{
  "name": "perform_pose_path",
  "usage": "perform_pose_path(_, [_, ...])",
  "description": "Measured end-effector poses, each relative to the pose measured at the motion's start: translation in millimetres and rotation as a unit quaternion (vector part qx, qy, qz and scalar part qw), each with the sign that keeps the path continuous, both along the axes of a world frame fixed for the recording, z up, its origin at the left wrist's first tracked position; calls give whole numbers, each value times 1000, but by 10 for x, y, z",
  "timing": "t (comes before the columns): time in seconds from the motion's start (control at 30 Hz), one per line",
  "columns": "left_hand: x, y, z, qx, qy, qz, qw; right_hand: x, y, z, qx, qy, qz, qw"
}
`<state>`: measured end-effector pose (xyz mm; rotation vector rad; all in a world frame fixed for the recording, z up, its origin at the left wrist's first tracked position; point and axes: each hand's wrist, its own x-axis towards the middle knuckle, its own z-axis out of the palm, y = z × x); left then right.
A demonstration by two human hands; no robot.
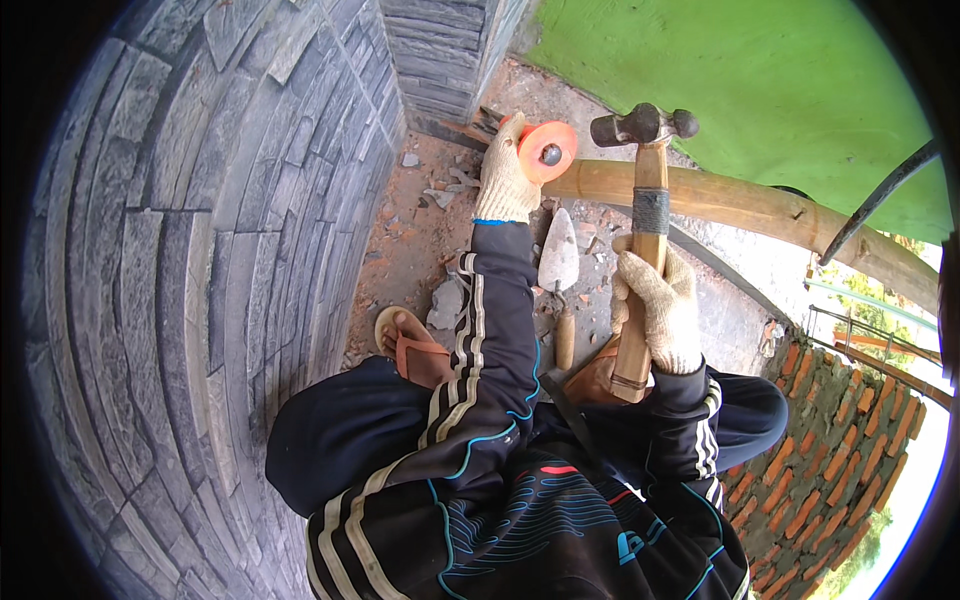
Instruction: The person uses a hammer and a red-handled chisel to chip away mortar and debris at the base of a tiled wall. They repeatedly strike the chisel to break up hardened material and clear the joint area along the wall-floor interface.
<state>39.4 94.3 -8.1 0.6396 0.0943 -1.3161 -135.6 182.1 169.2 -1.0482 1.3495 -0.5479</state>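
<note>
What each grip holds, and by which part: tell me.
Right grip: dark metal-headed ball-peen hammer, by its pale wooden handle, below the dark wrapped band. Left grip: a tool with a round orange disc, apparently held behind it; exact part hidden.

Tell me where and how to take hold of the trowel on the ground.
Grip the trowel by its wooden handle, probably best from above: the slim handle points toward the person, the broad blade points away, and the right foot crowds the handle's right side.
</note>
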Motion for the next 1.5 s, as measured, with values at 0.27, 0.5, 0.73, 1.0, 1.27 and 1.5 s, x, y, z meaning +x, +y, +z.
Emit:
perform_pose_path(0.27, [170, -49, -169, -23, -31, -28, 999, -2, 6, -28, -58, -11, -4, 998])
perform_pose_path(0.5, [266, 52, -115, -2, 26, -44, 999, 20, 102, -152, -190, 59, 20, 980])
perform_pose_path(0.73, [487, 2, 234, -26, -687, -60, 723, 64, 336, -830, -385, 118, 58, 913])
perform_pose_path(1.0, [566, -16, -297, -103, -428, -58, 896, 528, 115, -695, -152, 133, 88, 975])
perform_pose_path(1.27, [428, -57, 182, -40, -562, -103, 820, -8, 54, -909, -449, 193, 197, 850])
perform_pose_path(1.5, [147, -172, 233, -51, -269, -126, 954, 94, -44, -936, -217, 193, 97, 952])
